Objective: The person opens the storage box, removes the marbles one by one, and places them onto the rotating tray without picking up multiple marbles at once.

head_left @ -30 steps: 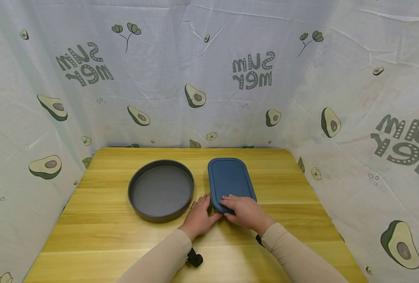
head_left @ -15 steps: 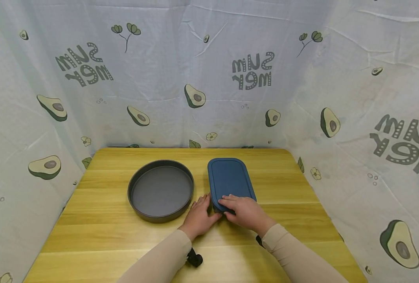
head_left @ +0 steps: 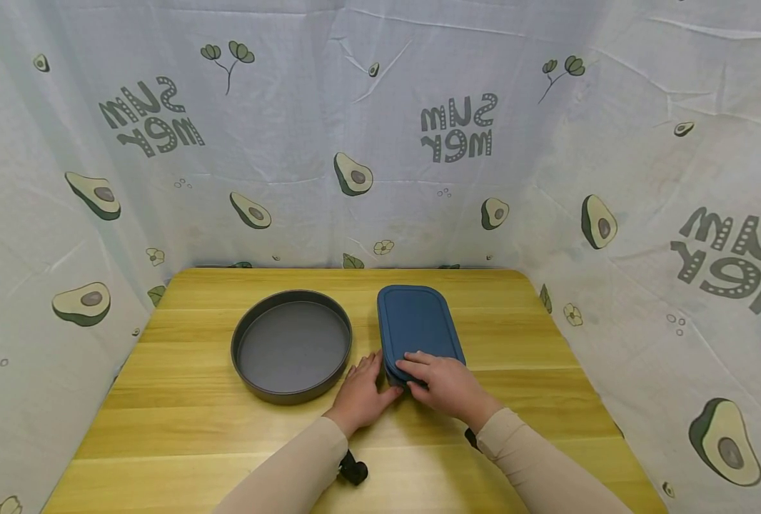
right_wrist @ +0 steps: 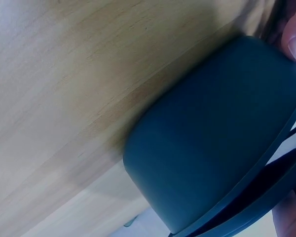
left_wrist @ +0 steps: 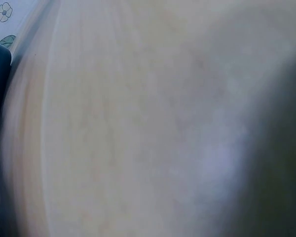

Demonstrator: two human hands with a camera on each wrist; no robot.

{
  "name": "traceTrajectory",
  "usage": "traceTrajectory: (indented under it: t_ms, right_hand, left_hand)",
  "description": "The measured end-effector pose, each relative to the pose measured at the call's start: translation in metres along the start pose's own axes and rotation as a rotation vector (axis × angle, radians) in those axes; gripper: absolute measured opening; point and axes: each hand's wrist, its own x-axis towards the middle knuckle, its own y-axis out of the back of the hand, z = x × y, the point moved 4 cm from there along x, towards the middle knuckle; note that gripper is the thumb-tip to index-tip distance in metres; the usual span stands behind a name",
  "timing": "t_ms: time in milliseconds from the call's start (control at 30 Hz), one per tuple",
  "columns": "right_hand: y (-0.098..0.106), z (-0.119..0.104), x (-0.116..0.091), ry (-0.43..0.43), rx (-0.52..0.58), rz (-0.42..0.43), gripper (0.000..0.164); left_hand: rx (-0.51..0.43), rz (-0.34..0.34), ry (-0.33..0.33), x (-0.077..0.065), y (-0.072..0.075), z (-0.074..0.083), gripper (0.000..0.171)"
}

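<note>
A dark blue rectangular food container (right_wrist: 212,133) sits on the table with its blue lid (head_left: 415,325) on top. In the right wrist view, a narrow gap shows between the container's rim and the lid's edge. My right hand (head_left: 445,385) grips the lid at its near end, fingers on top and thumb at the near edge. Around the container's near left corner, my left hand (head_left: 360,396) holds the body, fingers along the left side and thumb against the near side. A thumb (right_wrist: 294,47) touches the container in the right wrist view. The left wrist view catches mostly blurred tabletop.
To the left of the container lies a round dark grey baking pan (head_left: 293,343), close to my left hand. The wooden table (head_left: 181,407) is bordered by white curtains (head_left: 290,128) printed with avocados. Black wrist camera parts (head_left: 353,469) show beside the left sleeve.
The near end of the lid appears to have risen very slightly under my right hand. My left hand, the container and the pan stay in place.
</note>
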Motion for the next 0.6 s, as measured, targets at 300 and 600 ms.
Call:
traceTrajectory:
  t_ms: [300,600]
  right_hand:
    - [0.005,-0.001,-0.001,0.010,0.010,0.054,0.044]
    - [0.013,0.001,0.000,-0.004,0.053,0.123,0.042]
  left_hand:
    - [-0.004,0.006,0.001,0.000,0.000,-0.001,0.091]
    - [-0.007,0.025,-0.006,0.000,0.000,0.000,0.091]
